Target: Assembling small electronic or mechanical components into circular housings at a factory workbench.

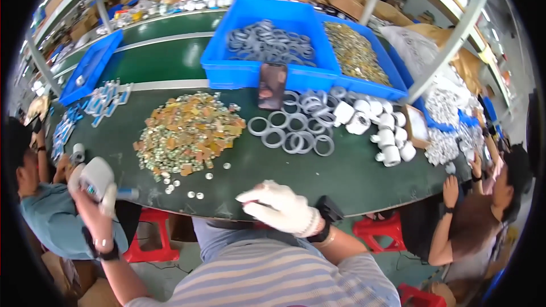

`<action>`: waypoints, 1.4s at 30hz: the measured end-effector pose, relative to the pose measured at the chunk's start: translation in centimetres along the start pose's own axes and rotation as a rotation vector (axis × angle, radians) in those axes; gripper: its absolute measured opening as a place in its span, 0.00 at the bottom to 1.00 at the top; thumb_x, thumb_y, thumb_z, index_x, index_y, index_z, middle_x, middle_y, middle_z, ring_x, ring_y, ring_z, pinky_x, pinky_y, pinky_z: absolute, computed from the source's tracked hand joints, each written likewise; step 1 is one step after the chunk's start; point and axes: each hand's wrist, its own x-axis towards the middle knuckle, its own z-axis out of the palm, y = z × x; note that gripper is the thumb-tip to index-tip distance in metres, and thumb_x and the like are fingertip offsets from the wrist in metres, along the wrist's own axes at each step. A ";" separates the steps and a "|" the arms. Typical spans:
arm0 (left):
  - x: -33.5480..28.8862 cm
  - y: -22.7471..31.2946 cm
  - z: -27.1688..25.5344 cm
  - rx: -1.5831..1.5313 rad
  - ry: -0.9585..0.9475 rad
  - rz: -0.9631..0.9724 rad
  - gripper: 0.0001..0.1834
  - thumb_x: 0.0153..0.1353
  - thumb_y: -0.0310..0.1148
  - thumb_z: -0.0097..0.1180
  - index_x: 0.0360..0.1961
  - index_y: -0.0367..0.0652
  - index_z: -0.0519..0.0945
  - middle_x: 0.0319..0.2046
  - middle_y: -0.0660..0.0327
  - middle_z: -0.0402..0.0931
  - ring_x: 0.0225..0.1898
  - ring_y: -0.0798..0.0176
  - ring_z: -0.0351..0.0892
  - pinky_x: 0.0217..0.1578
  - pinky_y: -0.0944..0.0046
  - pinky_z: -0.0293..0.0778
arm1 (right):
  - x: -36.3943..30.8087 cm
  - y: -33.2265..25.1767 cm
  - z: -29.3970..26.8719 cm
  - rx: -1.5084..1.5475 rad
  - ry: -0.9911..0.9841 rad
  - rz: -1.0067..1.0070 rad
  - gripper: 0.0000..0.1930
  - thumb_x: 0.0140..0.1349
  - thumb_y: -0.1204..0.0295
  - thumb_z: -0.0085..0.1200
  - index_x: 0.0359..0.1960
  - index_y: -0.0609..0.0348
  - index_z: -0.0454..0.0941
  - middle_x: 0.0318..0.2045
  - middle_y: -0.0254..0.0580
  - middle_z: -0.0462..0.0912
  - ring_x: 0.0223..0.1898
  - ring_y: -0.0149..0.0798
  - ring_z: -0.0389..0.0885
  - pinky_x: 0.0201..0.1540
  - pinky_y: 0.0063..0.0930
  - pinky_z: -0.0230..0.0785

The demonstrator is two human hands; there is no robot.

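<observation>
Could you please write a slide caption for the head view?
Left hand holding a white rounded part, gloved right hand at the green table, grey rings and small pieces beyond.

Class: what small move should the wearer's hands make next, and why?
Probably bring the left hand and its white part inward toward the gloved right hand, since the part is held far left while that hand is near the front edge of the green table.

Bits (pixel 190 131) are piled up left on the tabletop (pixel 335 185), rings (pixel 274 138) are kinda scattered right of them, fittings (pixel 387 137) are bunched further right. Behind the rings, a phone (pixel 272 86) is propped against a ring-filled bin (pixel 230 74).
</observation>
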 end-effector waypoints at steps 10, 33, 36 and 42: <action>-11.1 9.9 18.2 -0.560 -0.809 0.102 0.49 0.56 0.21 0.73 0.71 0.39 0.52 0.61 0.50 0.73 0.53 0.55 0.84 0.52 0.55 0.82 | -0.3 0.2 2.6 0.234 0.144 0.034 0.26 0.69 0.72 0.61 0.67 0.61 0.71 0.54 0.48 0.84 0.51 0.40 0.85 0.54 0.35 0.78; -8.0 8.3 27.4 -1.460 -0.967 -1.163 0.32 0.77 0.47 0.54 0.78 0.61 0.58 0.65 0.58 0.74 0.58 0.48 0.83 0.55 0.39 0.83 | -3.3 0.1 -10.1 -0.143 0.273 0.354 0.15 0.69 0.68 0.64 0.51 0.66 0.83 0.48 0.47 0.89 0.38 0.35 0.85 0.45 0.29 0.77; -8.4 8.4 27.1 -1.442 -0.998 -1.068 0.35 0.77 0.48 0.54 0.79 0.61 0.55 0.65 0.58 0.74 0.58 0.49 0.83 0.54 0.44 0.84 | -2.0 -1.3 -7.9 -0.052 0.164 0.415 0.21 0.68 0.69 0.67 0.60 0.66 0.81 0.39 0.39 0.87 0.34 0.29 0.81 0.44 0.26 0.76; -9.4 7.9 26.9 -1.325 -1.015 -1.036 0.36 0.78 0.49 0.52 0.81 0.61 0.52 0.65 0.60 0.74 0.57 0.52 0.85 0.51 0.50 0.87 | -1.5 -1.0 -7.7 -0.151 0.181 0.407 0.20 0.69 0.69 0.65 0.60 0.60 0.82 0.34 0.37 0.85 0.35 0.29 0.81 0.43 0.26 0.74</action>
